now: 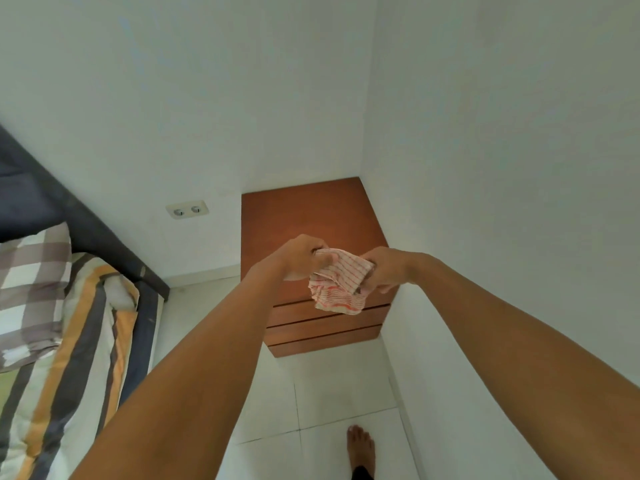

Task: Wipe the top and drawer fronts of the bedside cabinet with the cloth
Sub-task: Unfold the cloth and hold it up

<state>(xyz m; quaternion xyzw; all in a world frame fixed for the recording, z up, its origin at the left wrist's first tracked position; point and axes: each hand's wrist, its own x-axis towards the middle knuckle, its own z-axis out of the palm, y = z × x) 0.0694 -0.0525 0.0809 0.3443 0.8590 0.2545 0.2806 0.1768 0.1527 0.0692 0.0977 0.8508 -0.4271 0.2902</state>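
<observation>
Head view: at frame centre, the left hand and right hand both grip a striped cloth above the wooden cabinet; wiping seems not yet begun, top and drawers remaining.

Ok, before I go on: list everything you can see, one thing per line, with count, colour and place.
bedside cabinet: one, reddish-brown wood, in the wall corner, drawer fronts facing the camera
cloth: one, white with red stripes, held above the cabinet
wall socket: one double, cream, left of the cabinet
bed: one, striped and checked bedding, dark headboard, far left
floor: white tiles
foot: one, bare, bottom centre
left hand: gripping the cloth
right hand: gripping the cloth
</observation>
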